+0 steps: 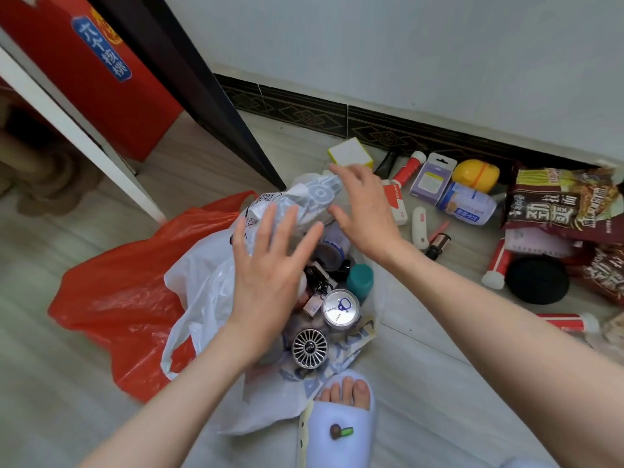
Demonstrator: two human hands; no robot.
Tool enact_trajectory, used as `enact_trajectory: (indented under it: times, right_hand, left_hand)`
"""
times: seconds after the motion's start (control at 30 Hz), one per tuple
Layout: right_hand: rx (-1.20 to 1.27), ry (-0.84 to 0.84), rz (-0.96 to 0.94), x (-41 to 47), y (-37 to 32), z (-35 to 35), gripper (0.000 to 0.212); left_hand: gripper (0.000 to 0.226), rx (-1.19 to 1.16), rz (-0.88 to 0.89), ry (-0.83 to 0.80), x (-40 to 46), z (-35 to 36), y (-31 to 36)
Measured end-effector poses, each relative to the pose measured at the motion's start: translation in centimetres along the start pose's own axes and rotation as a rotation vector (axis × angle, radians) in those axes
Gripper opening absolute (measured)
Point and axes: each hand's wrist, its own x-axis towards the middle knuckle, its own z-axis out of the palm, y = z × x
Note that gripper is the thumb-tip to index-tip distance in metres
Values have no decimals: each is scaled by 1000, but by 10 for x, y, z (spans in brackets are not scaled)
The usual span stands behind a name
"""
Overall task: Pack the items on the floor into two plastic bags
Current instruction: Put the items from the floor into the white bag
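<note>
A white plastic bag lies open on the floor, holding a silver can, a round metal fan, a teal cap and other small things. My left hand hovers over the bag's left side with fingers spread and straight. My right hand is over the bag's far rim, fingers straight, holding nothing. A red plastic bag lies flat under and left of the white one. Loose items lie to the right: a white bottle, a yellow container, noodle packets, a black disc.
A white and yellow box and a purple package lie by the dark baseboard. Red and white tubes lie among the items. A white table leg and red carton stand at left. My slippered foot rests at the bag's near edge.
</note>
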Motion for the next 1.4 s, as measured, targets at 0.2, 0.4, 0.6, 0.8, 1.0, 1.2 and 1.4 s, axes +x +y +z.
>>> enact_trajectory:
  times: [0.2, 0.4, 0.6, 0.8, 1.0, 1.2, 1.4]
  right_hand:
    - [-288, -190, -188, 30, -3, -3, 42]
    - [-223, -220, -122, 59, -7, 15, 29]
    - [-115, -210, 200, 76, -24, 45, 28]
    - [199, -231, 525, 100, -8, 48, 35]
    - [205, -117, 124, 88, -14, 45, 35]
    - [-325, -27, -419, 71, -11, 56, 29]
    - [-138, -58, 42, 98, -34, 47, 30]
  left_hand:
    - [44, -224, -149, -39, 22, 8, -56]
    - [23, -455, -540, 49, 42, 14, -106]
    - [26, -244, -560, 36, 55, 26, -126]
    - [40, -52, 92, -39, 36, 52, -103]
    - [37, -308, -9, -150, 53, 52, -128]
    - [30, -503, -230, -175, 67, 44, -155]
    - [50, -129, -246, -64, 61, 41, -140]
